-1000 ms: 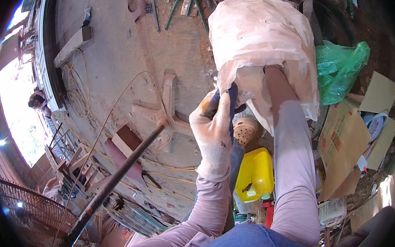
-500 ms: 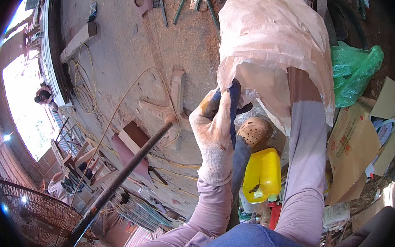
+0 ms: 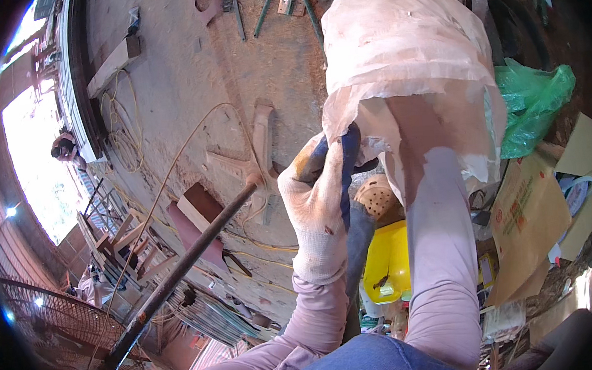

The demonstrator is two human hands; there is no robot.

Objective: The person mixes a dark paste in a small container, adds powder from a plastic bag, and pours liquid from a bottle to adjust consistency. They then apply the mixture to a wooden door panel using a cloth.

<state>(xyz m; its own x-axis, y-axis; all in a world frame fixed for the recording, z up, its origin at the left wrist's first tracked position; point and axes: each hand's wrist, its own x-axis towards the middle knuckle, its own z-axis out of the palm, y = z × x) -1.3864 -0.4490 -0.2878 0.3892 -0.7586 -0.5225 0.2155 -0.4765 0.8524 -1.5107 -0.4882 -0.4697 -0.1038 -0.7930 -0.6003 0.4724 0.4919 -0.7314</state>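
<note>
Head view: your gloved left hand (image 3: pixel 319 200) pinches the rim of the pale sack (image 3: pixel 402 39), which spreads ahead and right of that grip. Your right hand is hidden inside (grip cannot be told). Below-right of the pinch: perforated clog (image 3: pixel 375 198); well right: green plastic bag (image 3: pixel 534 109).
</note>
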